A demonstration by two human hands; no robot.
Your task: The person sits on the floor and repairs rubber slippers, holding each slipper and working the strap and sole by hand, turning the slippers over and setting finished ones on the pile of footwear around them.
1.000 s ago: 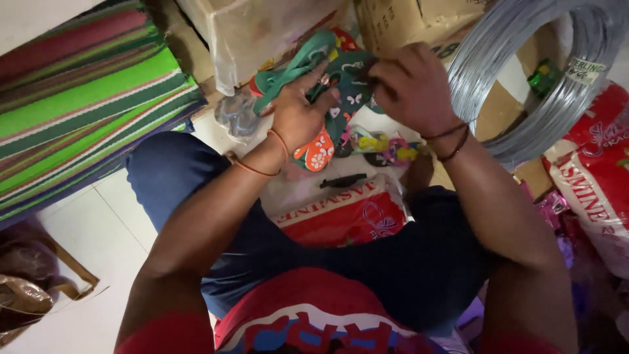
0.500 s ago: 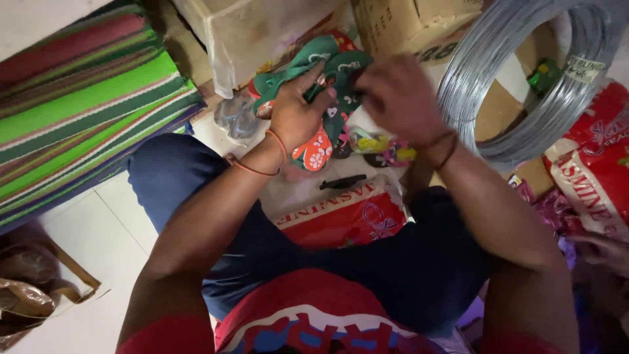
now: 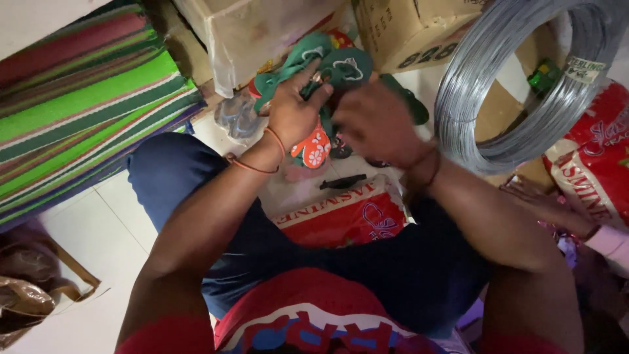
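My left hand (image 3: 293,113) grips a pair of green flip-flops (image 3: 324,65) from below, thumb on their soles. My right hand (image 3: 377,121) is closed over the near end of the same green flip-flops, slightly blurred. Under the hands lie an orange flip-flop with white flowers (image 3: 313,149) and other small sandals, partly hidden. An orange thread bracelet rings my left wrist and dark bands my right wrist. My legs in dark blue shorts fill the lower middle.
Striped green and red rolled mats (image 3: 85,124) lie at left. Cardboard boxes (image 3: 406,29) stand at the back. A coil of grey wire (image 3: 517,85) leans at right, beside a red printed sack (image 3: 593,170). Another red sack (image 3: 341,216) lies between my knees. Another person's hand (image 3: 547,206) shows at right.
Both hands shifted slightly with the green flip-flops; my right hand moved from the sandals' right side down onto their near end.
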